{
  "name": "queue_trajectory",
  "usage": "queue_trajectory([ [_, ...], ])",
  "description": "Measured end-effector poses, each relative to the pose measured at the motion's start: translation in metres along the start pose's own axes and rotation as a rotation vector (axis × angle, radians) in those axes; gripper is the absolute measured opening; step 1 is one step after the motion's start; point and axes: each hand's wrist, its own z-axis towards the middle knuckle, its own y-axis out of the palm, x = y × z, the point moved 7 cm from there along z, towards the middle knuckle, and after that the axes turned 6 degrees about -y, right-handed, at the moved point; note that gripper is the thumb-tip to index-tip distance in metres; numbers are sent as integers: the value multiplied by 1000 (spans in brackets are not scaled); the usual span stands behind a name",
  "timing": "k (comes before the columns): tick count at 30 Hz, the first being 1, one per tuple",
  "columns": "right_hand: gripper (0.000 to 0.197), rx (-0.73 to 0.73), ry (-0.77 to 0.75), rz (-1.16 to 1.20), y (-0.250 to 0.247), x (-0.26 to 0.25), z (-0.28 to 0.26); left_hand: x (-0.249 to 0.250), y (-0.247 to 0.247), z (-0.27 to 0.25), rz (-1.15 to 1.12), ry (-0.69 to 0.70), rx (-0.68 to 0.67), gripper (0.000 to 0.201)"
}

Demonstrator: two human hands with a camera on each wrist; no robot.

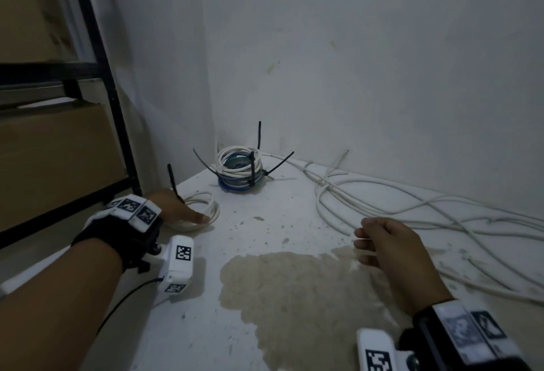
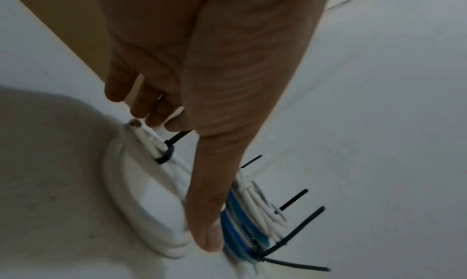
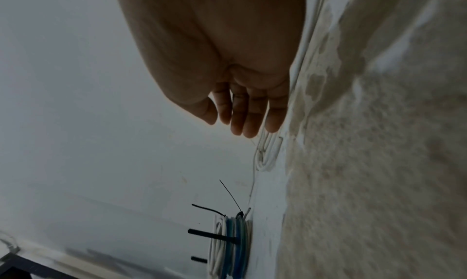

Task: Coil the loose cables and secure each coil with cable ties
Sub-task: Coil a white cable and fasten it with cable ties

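Left hand rests on a small white coil at the counter's left edge; thumb extended along its rim, fingers curled at the black tie already cinched round it. Whether they pinch the tie tail cannot be told. Right hand hovers over the counter, fingers relaxed, holding nothing, just beside the loose white cables sprawled toward the right edge.

A stack of tied coils, white and blue, stands in the far corner, tie tails projecting.

Judgement: this coil appears secured; loose cable remains. Recommended: set the coil by the stack, find a free cable end, wind even loops, hold the crossing firmly before tying.

No containers in view.
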Motion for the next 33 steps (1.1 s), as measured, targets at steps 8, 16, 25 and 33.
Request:
queue_trajectory([
  [8, 32, -88, -11, -337, -70, -17, -3, 72, -34, -86, -493, 380, 421, 50],
  [16, 44, 39, 37, -563, -184, 2, -28, 216, 76, -148, -293, 830, -11, 14],
  [25, 32, 73, 3, -614, -201, 16, -31, 299, 170, -177, 441, 863, -204, 46],
  [33, 35, -112, 102, -808, -186, 20, -36, 300, 161, -195, 298, 1002, -183, 13],
])
